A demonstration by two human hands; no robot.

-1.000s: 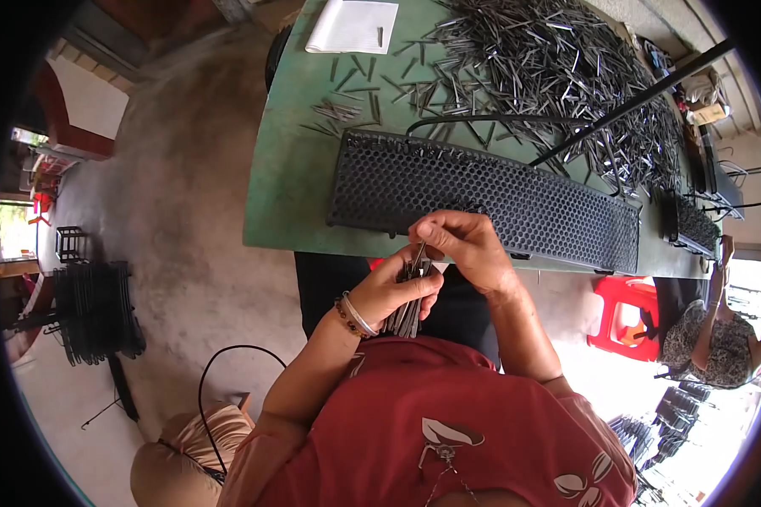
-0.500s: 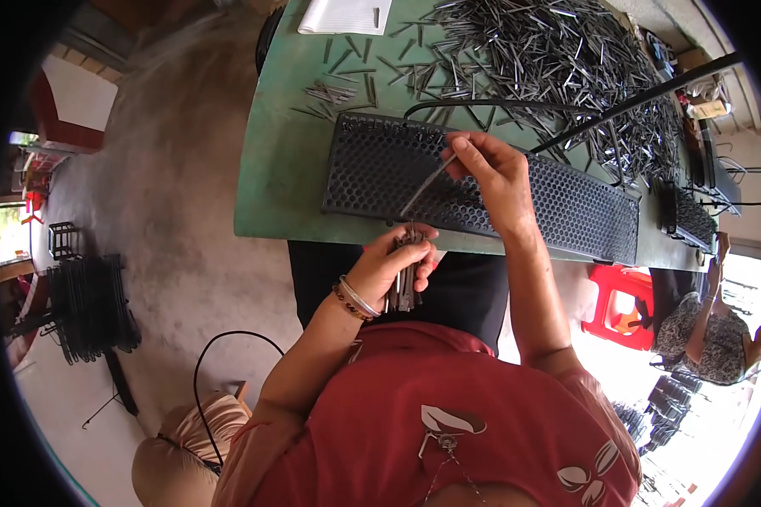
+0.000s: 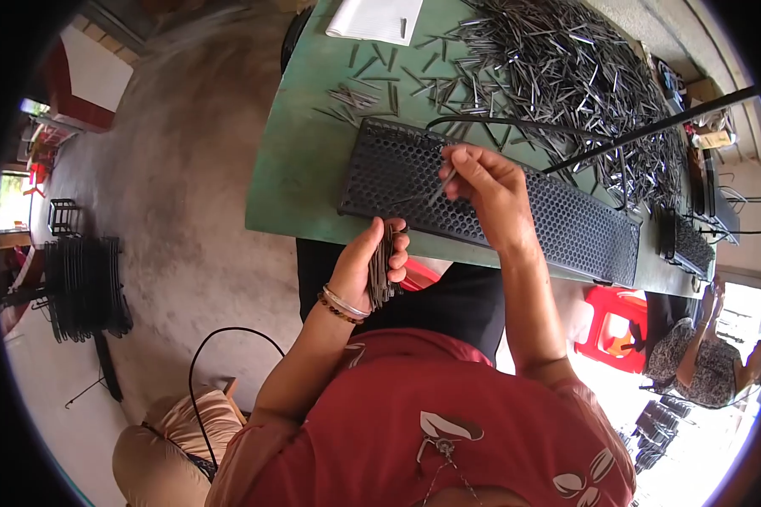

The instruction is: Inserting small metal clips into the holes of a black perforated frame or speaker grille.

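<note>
1. Lying under the right fingers, the black perforated tray (image 3: 516, 203) looks stiff and broad; its long rims seem the place to grip it.
2. Closed in the left hand (image 3: 365, 269), the bundle of metal pins (image 3: 382, 266) probably slips unless squeezed mid-length.
3. Pinched by the right hand (image 3: 486, 190), one pin (image 3: 442, 186) looks light, rigid and thin.

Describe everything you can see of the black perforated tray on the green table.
The black perforated tray is long, narrow and shallow, plastic by its look, its top a grid of small holes. It lies flat along the green table near its front edge. The right hand holds a thin metal pin down to it at the left part.
</note>
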